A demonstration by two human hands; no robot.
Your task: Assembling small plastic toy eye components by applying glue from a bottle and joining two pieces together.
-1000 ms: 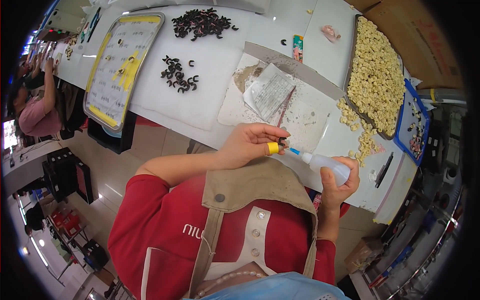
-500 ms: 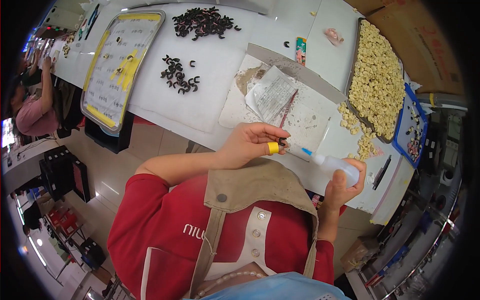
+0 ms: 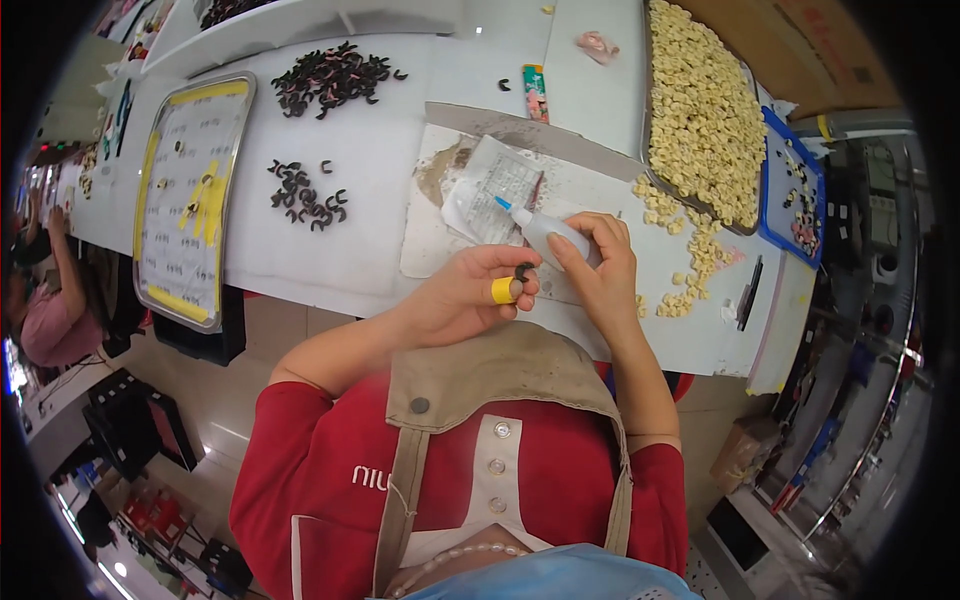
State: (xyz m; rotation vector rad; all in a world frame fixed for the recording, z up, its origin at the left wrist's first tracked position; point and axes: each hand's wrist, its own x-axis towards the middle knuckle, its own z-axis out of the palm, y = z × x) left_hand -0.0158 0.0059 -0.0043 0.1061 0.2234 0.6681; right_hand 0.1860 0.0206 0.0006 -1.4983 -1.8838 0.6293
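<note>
My left hand (image 3: 468,292) is closed, pinching a small black curved piece (image 3: 524,271) between thumb and fingertips. Yellow tape (image 3: 503,291) wraps one of its digits. Just to the right and beyond, my right hand (image 3: 603,268) grips a translucent white squeeze bottle (image 3: 548,236). The bottle's blue needle tip (image 3: 503,203) points up and left, above a sheet of printed paper (image 3: 495,180), apart from the held piece. That paper lies on a stained white board (image 3: 425,225). Similar black C-shaped pieces form a small pile (image 3: 305,195) and a larger pile (image 3: 330,78) on the left.
A tray of cream-coloured pieces (image 3: 705,110) stands at the right, with some spilled beside it. A blue tray (image 3: 790,195) sits beyond. On the left is a metal-rimmed tray (image 3: 195,200) with yellow strips. A black pen (image 3: 750,293) lies near the right edge. People work far left.
My right hand has brought the bottle left and away from me; its tip, formerly directed at the black piece, now points over the paper. My left hand still holds the piece. The whole view has shifted.
</note>
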